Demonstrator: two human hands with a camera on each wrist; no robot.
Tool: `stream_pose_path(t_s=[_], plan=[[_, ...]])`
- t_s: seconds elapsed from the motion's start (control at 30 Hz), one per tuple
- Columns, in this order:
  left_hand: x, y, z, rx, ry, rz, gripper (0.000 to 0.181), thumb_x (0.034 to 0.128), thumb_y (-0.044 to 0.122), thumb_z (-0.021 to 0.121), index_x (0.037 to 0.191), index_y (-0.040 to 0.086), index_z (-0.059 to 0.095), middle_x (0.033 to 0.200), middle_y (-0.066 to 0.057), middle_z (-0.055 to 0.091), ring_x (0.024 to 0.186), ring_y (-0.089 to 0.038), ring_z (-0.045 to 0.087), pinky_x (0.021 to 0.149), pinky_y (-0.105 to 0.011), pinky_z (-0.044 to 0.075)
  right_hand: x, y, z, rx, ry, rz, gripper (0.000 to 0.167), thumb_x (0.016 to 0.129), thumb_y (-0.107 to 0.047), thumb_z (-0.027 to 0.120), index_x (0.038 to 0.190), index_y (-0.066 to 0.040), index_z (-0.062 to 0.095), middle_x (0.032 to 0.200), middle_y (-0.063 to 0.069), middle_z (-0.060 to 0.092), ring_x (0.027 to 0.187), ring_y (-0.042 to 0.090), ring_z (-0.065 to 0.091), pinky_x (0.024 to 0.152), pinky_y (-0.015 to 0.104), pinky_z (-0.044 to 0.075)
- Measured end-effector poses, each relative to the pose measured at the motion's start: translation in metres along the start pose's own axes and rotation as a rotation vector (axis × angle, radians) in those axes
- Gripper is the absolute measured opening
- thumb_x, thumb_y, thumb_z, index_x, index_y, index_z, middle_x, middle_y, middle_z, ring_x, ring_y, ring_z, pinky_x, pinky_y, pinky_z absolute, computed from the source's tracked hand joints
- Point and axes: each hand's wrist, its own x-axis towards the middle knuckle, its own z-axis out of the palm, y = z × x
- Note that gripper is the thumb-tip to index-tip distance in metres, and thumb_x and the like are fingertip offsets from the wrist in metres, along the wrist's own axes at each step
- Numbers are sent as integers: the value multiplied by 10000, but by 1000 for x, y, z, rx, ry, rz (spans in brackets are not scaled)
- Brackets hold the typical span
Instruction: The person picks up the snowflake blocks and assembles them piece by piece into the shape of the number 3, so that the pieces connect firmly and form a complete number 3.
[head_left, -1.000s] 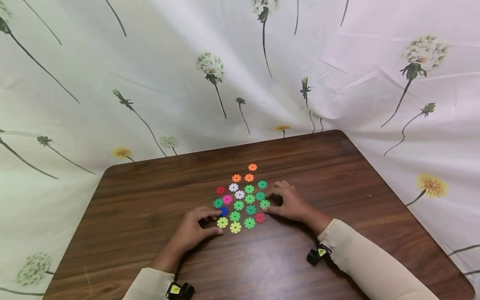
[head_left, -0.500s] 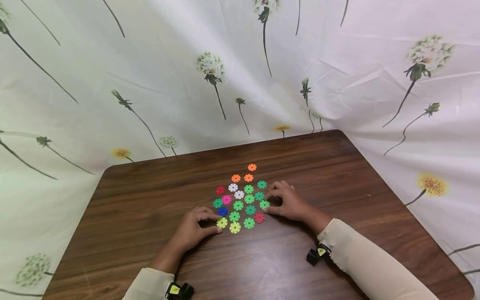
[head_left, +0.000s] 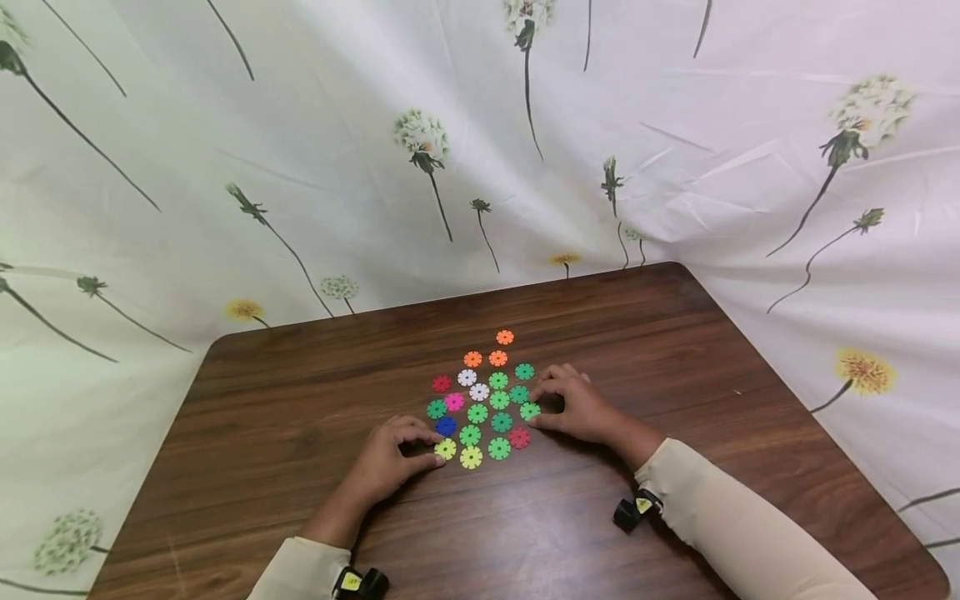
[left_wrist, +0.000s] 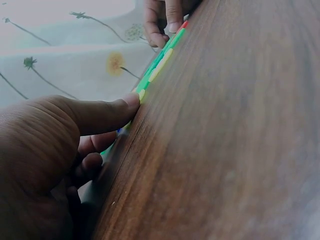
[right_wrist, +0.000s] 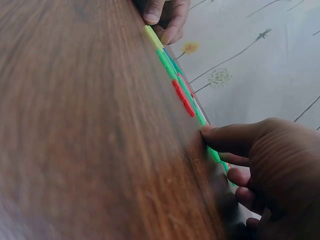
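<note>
Several flat notched plastic discs lie grouped on the brown table. My left hand [head_left: 393,454] rests on the table at the group's near-left corner. Its thumb and index tips are at the left edge of a yellow disc [head_left: 446,448], just below a blue disc [head_left: 446,426]. From the right, my right hand [head_left: 577,406] has its thumb and index tips spread at the edge of a green disc [head_left: 529,411]. A red disc [head_left: 519,437] lies below that thumb. In the right wrist view the right thumb [right_wrist: 212,134] touches the tabletop beside the green discs; the other fingertips are partly hidden.
Orange discs [head_left: 505,337] top the group, with white discs [head_left: 478,392] and a pink disc [head_left: 454,402] below them. The wooden table [head_left: 300,400] ends at a cloth backdrop [head_left: 322,167] printed with dandelions. Each wrist wears a small black camera [head_left: 626,515].
The left index finger has drawn back from over the blue disc to the yellow disc's edge. The right hand and the discs look unmoved; the view has shifted slightly.
</note>
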Motion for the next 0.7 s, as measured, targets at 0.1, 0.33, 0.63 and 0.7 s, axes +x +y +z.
stream_pose_path(t_s=[0.1,0.33,0.63,0.7], plan=[[0,0,1,11,0,1,194,857,197,955,1029,225,871,1018,83,766,1034,-142,629,895,-274,522,0,3,2,-1,8,-9,240,903,-285,919,1113,-214,827,1267,45,685,1257,281,568,1065,586,401],[0,-1,2,25,-6,14,185,865,195,949,1020,218,851,980,95,734,986,-113,595,868,-272,500,-1,4,1,32,0,11,218,899,-278,923,1082,-221,818,1296,54,689,1297,296,571,1098,603,389],[0,6,2,72,-25,-31,174,879,211,936,1014,245,832,982,110,712,989,-110,570,954,-388,375,0,-1,1,75,-17,50,202,902,-232,919,1054,-187,793,1277,57,678,1303,313,560,1125,653,344],[0,8,2,77,-35,-44,171,886,209,930,1019,245,830,988,104,710,997,-120,564,960,-415,332,-1,-3,0,87,-23,66,202,901,-210,916,1047,-169,782,1269,62,673,1305,314,557,1128,635,336]])
